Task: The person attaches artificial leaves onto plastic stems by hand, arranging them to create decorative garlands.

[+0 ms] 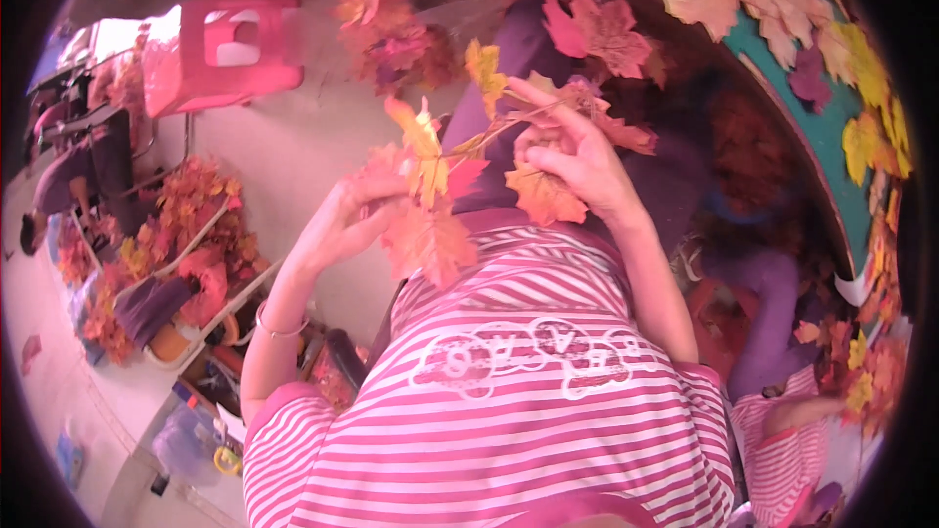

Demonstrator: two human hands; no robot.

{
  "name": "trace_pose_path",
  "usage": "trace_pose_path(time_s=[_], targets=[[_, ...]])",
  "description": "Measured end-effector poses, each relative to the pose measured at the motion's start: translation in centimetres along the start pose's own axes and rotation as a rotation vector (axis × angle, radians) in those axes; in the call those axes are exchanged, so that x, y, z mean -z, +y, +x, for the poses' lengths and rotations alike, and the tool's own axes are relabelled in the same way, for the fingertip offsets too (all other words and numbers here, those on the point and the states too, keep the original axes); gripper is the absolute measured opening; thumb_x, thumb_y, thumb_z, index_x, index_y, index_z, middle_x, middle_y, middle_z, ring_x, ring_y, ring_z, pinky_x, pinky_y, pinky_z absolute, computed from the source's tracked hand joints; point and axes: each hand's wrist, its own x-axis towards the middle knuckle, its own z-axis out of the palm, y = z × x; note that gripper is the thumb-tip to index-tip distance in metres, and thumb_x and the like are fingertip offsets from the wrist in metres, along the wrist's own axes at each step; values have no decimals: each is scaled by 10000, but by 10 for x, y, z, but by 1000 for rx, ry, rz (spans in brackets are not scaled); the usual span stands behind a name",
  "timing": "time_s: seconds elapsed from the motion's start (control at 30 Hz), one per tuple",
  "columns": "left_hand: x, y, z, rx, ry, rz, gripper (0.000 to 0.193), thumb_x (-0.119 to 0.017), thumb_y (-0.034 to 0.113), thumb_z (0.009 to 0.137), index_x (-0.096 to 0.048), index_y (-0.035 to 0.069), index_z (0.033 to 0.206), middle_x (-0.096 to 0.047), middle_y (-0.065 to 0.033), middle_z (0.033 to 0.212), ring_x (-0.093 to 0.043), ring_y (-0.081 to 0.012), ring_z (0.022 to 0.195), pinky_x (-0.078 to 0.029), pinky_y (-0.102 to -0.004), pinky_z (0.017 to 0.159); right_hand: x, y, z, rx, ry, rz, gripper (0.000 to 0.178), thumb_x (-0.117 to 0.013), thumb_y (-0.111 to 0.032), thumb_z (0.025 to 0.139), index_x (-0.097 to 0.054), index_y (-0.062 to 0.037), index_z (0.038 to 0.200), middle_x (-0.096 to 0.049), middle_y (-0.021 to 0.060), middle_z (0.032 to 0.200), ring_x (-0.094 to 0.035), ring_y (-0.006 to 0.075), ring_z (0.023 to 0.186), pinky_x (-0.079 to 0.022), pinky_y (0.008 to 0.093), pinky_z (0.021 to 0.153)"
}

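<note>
A garland of artificial maple leaves point(430, 244) in orange, yellow and red hangs between my two hands above my lap. My left hand point(347, 225) is closed at the garland's left end, its fingertips partly hidden behind the leaves. On the other side, my right hand point(585, 156) has its fingers curled around the thin brown stem point(499, 124), the index finger lying along it. An orange leaf point(548, 198) droops just below the right hand. Pink-red leaves point(599, 34) spread beyond that hand, over my dark trousers.
A pink plastic stool point(225, 54) stands at the far left. Below it, a basket frame point(201, 328) holds many leaves. A green table point(831, 127) with yellow and orange leaves curves along the right. Another person's striped sleeve point(782, 445) shows at lower right.
</note>
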Motion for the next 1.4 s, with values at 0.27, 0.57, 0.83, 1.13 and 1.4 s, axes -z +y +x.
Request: trace_pose_path(time_s=[0.27, 0.57, 0.83, 1.13, 1.4], targets=[[8, 18, 2, -307, -174, -148, 396, -537, 85, 1023, -594, 38, 1412, -693, -114, 1140, -604, -212, 926, -497, -339, 864, 10, 5, -6, -49, 107, 153, 713, -590, -29, 867, -394, -9, 1553, -618, 60, 983, -584, 101, 904, -457, 225, 870], [0, 55, 17, -166, -369, -314, 489, -486, 48, 1039, -449, 36, 1527, -620, -115, 1373, -591, -206, 1203, -462, -348, 1063, 12, -18, -39, -181, 217, -340, 674, -593, 13, 861, -445, -12, 1518, -664, 28, 856, -592, 62, 778, -485, 226, 741], [-1, 72, 46, -318, -418, -278, 518, -501, 74, 1054, -398, 43, 1561, -574, -89, 1402, -566, -127, 1081, -476, -261, 939, -41, -58, -62, 179, -23, -895, 660, -538, 88, 813, -626, -169, 1415, -642, 122, 900, -605, 192, 709, -511, 320, 675], [62, -25, -18, -314, 130, -652, 266, -599, 108, 1007, -622, 8, 1252, -680, -100, 1163, -686, -225, 1011, -547, -343, 923, -15, -34, -80, 191, -55, -751, 650, -544, 29, 833, -543, -109, 1468, -597, 122, 870, -599, 243, 702, -504, 368, 671], [168, -199, -136, -105, 407, -756, 439, -714, 0, 847, -579, 56, 1260, -677, -92, 1120, -670, -225, 996, -562, -470, 900, -4, -24, -83, 75, -47, -580, 530, -654, -22, 849, -625, -92, 1374, -580, 87, 796, -563, 166, 672, -491, 316, 657]])
